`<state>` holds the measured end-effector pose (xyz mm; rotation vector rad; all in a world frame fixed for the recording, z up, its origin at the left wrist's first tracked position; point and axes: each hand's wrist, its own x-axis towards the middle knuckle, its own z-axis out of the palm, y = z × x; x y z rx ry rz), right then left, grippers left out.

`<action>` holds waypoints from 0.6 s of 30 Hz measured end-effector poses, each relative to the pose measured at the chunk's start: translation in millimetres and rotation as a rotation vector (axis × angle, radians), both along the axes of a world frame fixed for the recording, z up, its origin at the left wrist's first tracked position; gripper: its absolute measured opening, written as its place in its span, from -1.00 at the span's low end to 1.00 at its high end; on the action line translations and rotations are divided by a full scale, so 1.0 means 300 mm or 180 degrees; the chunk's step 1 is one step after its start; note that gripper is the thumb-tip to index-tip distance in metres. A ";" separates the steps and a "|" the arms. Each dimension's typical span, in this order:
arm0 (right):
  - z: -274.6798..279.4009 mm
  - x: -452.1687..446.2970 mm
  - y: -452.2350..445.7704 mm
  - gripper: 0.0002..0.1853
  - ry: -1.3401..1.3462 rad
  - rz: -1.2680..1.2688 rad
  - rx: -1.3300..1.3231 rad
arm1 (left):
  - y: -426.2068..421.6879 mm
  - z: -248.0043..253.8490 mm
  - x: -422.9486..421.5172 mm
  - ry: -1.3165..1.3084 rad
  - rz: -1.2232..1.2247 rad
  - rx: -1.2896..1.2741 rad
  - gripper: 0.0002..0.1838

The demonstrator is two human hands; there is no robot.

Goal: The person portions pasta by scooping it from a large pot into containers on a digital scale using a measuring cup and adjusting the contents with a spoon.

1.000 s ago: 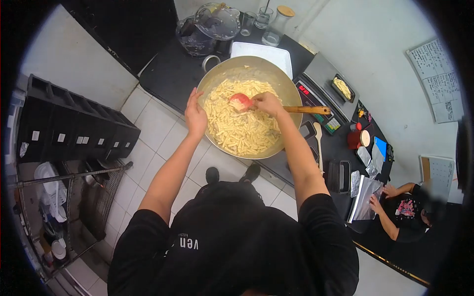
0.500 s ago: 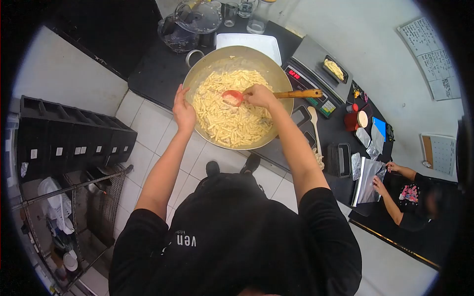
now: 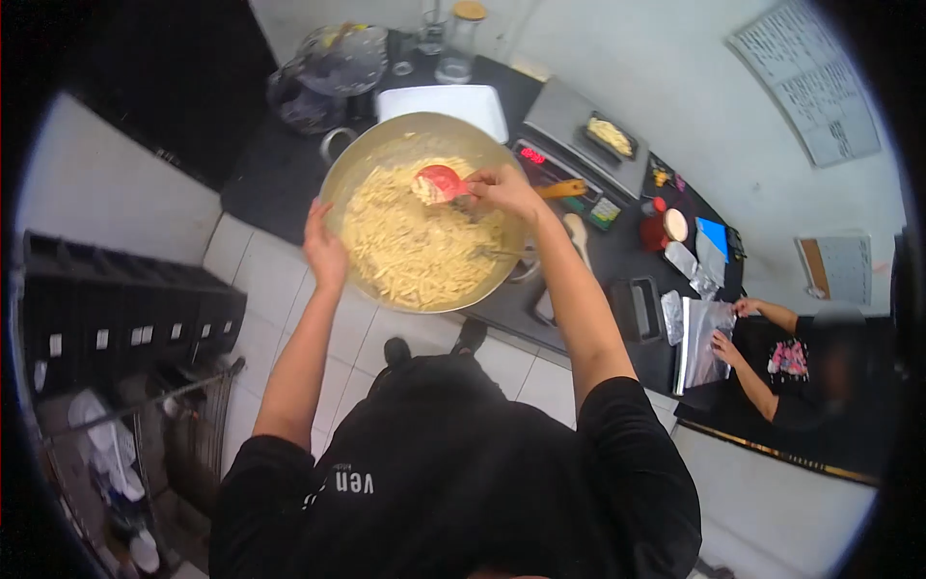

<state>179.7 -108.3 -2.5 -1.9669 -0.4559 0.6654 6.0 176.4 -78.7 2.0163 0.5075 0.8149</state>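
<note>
A wide metal pot (image 3: 340, 166) holds creamy short pasta (image 3: 405, 246) in a pale sauce. My left hand (image 3: 326, 249) grips the pot's rim on the left side. Inside the pot, my right hand (image 3: 500, 191) is closed around the handle of a red spoon (image 3: 444, 180), whose bowl carries some pasta above the rest. A wooden handle (image 3: 561, 189) sticks out beyond the pot's right rim, partly hidden by my right hand and forearm. Right of the pot, a digital scale (image 3: 555, 108) bears a small black tray (image 3: 627, 145) with pasta in it.
A white tray (image 3: 482, 104) lies behind the pot, near a glass jar (image 3: 458, 53) with a wooden lid. Black containers (image 3: 637, 309) and a red canister (image 3: 661, 232) stand to the right. Farther right, a co-worker's hands (image 3: 728, 343) handle foil. Black bins (image 3: 116, 299) are at left.
The red spoon has tipped and shifted within the pot, with pasta now in its bowl. The whole view has swung, so the pot appears farther left and a little lower.
</note>
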 end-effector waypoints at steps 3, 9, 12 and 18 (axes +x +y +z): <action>0.186 0.026 -0.135 -0.74 -0.0005 -0.0231 -0.0029 | 0.001 0.016 -0.008 0.0098 -0.0081 -0.0024 -0.47; 0.493 0.146 -0.554 -0.73 -0.0076 -0.1316 0.0376 | -0.007 0.035 -0.008 0.0265 -0.0077 -0.0101 -0.54; 0.521 0.273 -0.786 -0.74 -0.0155 -0.1605 0.0537 | -0.015 0.048 -0.007 0.0383 -0.0065 -0.0109 -0.58; 0.280 0.537 -1.058 -0.71 -0.1208 -0.1925 -0.0194 | -0.004 0.032 -0.005 0.0393 -0.0100 -0.0122 -0.63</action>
